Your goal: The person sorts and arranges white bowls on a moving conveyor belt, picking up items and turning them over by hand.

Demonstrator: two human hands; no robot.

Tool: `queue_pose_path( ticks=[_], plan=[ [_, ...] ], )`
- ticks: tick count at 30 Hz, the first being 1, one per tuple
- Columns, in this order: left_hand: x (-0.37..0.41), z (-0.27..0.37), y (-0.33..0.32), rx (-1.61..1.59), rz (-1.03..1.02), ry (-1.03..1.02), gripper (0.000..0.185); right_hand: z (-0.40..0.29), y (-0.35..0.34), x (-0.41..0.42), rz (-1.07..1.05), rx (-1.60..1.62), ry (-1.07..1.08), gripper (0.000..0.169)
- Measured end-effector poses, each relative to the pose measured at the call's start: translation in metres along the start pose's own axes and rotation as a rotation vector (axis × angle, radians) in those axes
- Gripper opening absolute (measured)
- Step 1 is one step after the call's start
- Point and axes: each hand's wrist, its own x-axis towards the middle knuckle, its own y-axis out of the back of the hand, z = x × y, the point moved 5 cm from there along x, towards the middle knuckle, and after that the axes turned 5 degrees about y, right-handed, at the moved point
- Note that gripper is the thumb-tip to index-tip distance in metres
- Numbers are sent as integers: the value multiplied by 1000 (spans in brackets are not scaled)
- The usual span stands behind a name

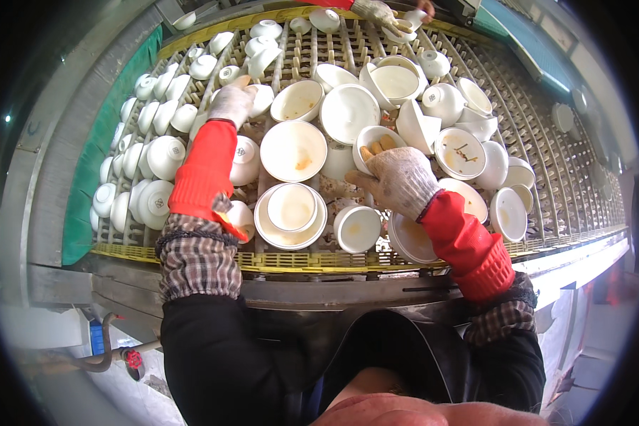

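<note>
My right hand [399, 173], in a soiled white knit glove with tan fingertips, grips a small white bowl [367, 139] with its fingers inside the rim. My left hand [233, 102], gloved likewise, reaches farther forward among the bowls on the left. It lies against a white bowl [262, 101]; its fingers are mostly hidden, so its grip is unclear. Between my forearms, a large bowl [293, 152] with an orange food stain faces up. Nearer me, a small bowl [293, 206] sits inside a larger bowl [263, 226]. To the right, a bowl [460, 153] holds dark food scraps.
The bowls stand on a pegged conveyor [551, 186] with a yellow edge strip [319, 262]. Several tilted bowls [166, 158] fill its left side before a green curtain [109, 144]. At the far edge, another person's gloved hand [378, 13] is beside a bowl [399, 36].
</note>
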Motion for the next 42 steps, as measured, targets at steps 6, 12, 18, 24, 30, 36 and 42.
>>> queue_pose_path(
  ticks=[6, 12, 18, 24, 30, 36, 42],
  plan=[
    [-52, 44, -47, -228, -413, -436, 63, 23, -1, 1, 43, -36, -162, 46],
    [-62, 50, -72, -487, -441, -267, 46, 63, 42, -22, 132, 142, -332, 57],
    [-59, 86, -56, 14, -294, -172, 54, 116, 52, -45, 223, 324, -682, 61],
    [-51, 98, -46, 205, -526, -238, 53, 212, 35, -73, 396, 230, -318, 51],
    [-47, 97, -50, 354, -523, -299, 45, 293, 80, -119, 658, 94, -822, 64],
    [-29, 115, -80, 642, -253, -522, 29, 330, 85, -168, 675, -291, -686, 66],
    [15, 23, -28, -824, 64, 96, 40, 197, 55, -145, 470, 175, -625, 58]
  ],
)
